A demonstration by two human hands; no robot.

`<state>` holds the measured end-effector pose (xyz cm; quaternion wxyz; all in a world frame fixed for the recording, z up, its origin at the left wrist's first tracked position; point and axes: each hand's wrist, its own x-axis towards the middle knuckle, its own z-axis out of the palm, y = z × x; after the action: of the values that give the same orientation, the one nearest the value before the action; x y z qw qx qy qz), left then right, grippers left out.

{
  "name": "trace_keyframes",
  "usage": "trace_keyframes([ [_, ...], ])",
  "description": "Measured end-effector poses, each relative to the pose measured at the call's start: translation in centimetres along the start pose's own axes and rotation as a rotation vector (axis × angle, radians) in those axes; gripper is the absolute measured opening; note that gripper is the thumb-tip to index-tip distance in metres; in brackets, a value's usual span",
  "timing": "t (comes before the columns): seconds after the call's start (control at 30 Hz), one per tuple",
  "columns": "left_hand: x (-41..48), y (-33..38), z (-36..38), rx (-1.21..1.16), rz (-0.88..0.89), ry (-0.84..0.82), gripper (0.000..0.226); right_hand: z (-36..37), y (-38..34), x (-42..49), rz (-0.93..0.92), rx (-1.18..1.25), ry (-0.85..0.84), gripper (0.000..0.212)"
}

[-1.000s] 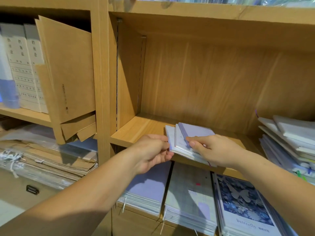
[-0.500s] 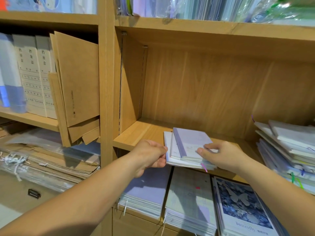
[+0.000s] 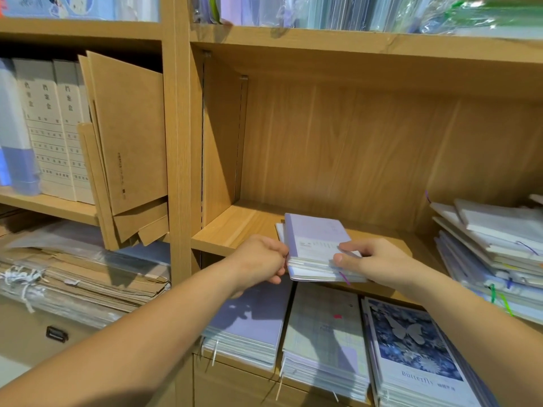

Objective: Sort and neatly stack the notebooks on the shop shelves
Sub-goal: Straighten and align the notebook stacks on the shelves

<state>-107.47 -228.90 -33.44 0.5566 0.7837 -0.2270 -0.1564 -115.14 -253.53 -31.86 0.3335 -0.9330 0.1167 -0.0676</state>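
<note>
Left hand (image 3: 260, 259) curls round the left edge and right hand (image 3: 379, 264) pinches the near right corner of a small lilac notebook stack (image 3: 317, 245) lying at the front lip of the shelf bay (image 3: 235, 230), long axis front-to-back, spines left, a slumped pile (image 3: 493, 239) further right.

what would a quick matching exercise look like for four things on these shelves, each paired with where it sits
Things:
1 small lilac notebooks
2 butterfly notebooks
3 brown card folders
4 untidy pile

Places:
a leaning in the left bay
b bottom row of stacks, far right
c gripped by left hand and right hand
d right end of the wooden shelf

Pairs: 1-c, 2-b, 3-a, 4-d
</note>
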Motion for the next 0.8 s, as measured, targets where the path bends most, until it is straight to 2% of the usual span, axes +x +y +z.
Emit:
trace_keyframes([
  [0.07,-0.5,-0.2,-0.3,0.082,0.076,-0.122,0.036,-0.8,0.4,-0.8,-0.002,-0.001,-0.110,0.086],
  [0.13,-0.7,-0.9,-0.2,0.155,0.156,-0.179,0.039,-0.8,0.8,-1.4,-0.035,-0.063,-0.121,0.098],
  [0.27,-0.5,-2.3,0.0,0.239,0.223,0.065,0.028,1.2,0.7,-1.6,-0.131,-0.096,0.070,0.079],
  [0.33,-0.2,-2.9,-0.9,0.275,0.245,0.142,0.016,2.1,0.3,-1.3,-0.136,-0.069,0.118,0.074],
  [0.37,-0.1,-3.2,-1.6,0.306,0.241,0.168,0.018,2.6,-0.1,-0.9,-0.136,-0.055,0.127,0.073],
  [0.47,0.5,-3.6,-3.7,0.369,0.218,0.210,0.029,4.1,-1.8,0.5,-0.137,-0.025,0.136,0.070],
  [0.63,1.5,-4.1,-7.4,0.459,0.156,0.296,0.013,6.9,-4.7,3.3,-0.139,0.016,0.152,0.068],
  [0.8,2.7,-4.6,-10.5,0.518,0.128,0.292,0.013,9.6,-6.7,5.1,-0.106,0.121,0.180,0.070],
])
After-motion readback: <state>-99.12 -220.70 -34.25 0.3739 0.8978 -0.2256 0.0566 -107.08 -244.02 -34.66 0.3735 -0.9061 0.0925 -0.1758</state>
